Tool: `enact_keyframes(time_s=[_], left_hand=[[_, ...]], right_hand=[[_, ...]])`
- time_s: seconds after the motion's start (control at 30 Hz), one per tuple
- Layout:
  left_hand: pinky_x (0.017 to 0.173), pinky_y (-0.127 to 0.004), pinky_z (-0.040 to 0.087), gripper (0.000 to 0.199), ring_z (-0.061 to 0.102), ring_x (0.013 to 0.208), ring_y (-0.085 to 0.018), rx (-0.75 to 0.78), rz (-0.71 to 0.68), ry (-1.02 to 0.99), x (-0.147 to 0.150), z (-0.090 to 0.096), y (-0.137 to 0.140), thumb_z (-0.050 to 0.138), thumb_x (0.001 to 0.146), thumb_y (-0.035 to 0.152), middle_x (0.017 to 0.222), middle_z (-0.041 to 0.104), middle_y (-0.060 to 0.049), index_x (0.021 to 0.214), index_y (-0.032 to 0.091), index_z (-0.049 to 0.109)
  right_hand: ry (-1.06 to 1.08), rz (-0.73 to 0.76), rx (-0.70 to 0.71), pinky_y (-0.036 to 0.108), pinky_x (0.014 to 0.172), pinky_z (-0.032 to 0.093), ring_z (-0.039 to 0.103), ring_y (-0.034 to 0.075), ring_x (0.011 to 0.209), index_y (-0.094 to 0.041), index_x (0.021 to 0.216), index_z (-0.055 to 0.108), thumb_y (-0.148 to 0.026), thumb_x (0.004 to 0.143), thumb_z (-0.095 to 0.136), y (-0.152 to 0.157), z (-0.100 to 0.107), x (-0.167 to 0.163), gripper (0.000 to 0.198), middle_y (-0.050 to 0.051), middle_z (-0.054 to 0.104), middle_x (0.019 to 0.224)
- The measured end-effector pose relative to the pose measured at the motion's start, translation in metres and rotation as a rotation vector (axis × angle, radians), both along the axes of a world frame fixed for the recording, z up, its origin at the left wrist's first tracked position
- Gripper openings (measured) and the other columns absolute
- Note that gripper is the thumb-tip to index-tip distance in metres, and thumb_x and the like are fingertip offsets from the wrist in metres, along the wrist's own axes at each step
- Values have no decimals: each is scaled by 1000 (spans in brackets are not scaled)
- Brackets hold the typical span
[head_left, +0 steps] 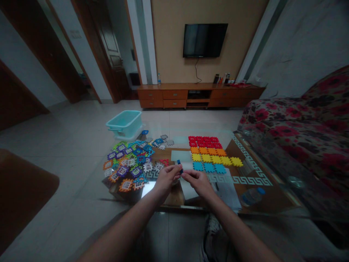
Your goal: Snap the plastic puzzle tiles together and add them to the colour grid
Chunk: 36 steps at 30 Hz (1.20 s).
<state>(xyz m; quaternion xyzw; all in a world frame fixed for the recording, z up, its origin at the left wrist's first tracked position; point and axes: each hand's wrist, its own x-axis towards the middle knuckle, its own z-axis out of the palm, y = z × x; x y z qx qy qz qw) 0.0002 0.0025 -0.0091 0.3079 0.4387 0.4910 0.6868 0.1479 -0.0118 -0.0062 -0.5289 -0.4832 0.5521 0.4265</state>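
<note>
Between my two hands, above the glass table (pixel 163 198), is a small dark blue interlocking piece (pixel 179 162), seen nearly edge-on. My left hand (pixel 169 177) pinches it from the left, and the fingertips of my right hand (pixel 196 181) close on its lower right end. Just beyond my right hand lie rows of toothed square pieces: light blue (pixel 209 167), yellow (pixel 216 159), orange (pixel 208 151) and red (pixel 205 142). To the left of my left hand spreads a mixed pile of window-patterned and plain pieces (pixel 131 162).
A turquoise plastic tub (pixel 125 125) stands at the table's far left. A capped water bottle (pixel 252 197) and paper sheets (pixel 227 193) are at the near right. A flowered sofa (pixel 300 116) borders the right side; a TV cabinet (pixel 174 95) stands at the back.
</note>
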Motion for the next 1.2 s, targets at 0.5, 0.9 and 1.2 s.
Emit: enact_keyframes(time_s=[0.5,0.9,1.2], left_hand=[[67,-20,49,35,64,69,-10,-51,-29,-138,2,8,-3,88,62,37,79,71,-7,79,12,70],[66,-20,50,38,65,68,-11,-68,-17,-140,3,9,-2,89,60,38,78,71,-6,79,11,70],[64,-19,50,39,64,66,-10,-54,-14,-135,3,6,-1,89,61,38,77,70,-6,80,10,70]], right_hand=[[44,-18,-1,26,52,40,53,14,56,-15,77,77,-44,64,76,-1,-2,-1,31,1,62,58],[23,-7,19,26,51,37,50,14,55,-15,74,76,-46,66,74,-1,0,-1,32,-1,55,50],[49,2,0,24,48,32,46,11,52,-13,78,76,-45,64,76,-1,-1,0,35,-1,59,55]])
